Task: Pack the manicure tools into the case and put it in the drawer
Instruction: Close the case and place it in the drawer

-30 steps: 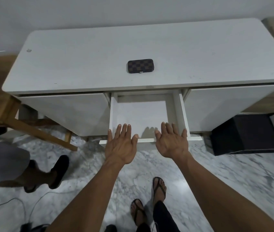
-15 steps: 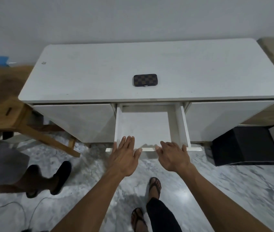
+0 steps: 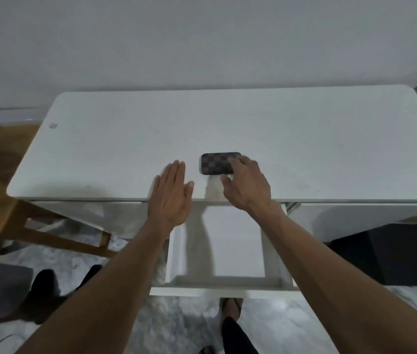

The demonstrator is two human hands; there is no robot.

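A closed case [image 3: 215, 163] with a brown and black checker pattern lies flat near the front edge of the white tabletop [image 3: 304, 139]. My right hand [image 3: 247, 186] hovers over its right end, fingers spread and curled, fingertips at the case's edge; a firm grip does not show. My left hand [image 3: 171, 198] is flat with fingers together, left of the case and apart from it, above the table's front edge. Below both hands the white middle drawer [image 3: 228, 281] is pulled out and nothing lies inside it.
A wooden side table [image 3: 0, 215] stands to the left. A black box [image 3: 391, 256] sits on the marble floor to the right. Another person's dark shoes [image 3: 46, 284] are at lower left; my sandalled foot [image 3: 230, 306] stands under the drawer front.
Both hands left the drawer's front edge and rose to the tabletop. The right hand reached the case; the left moved up beside it. The view tilted upward.
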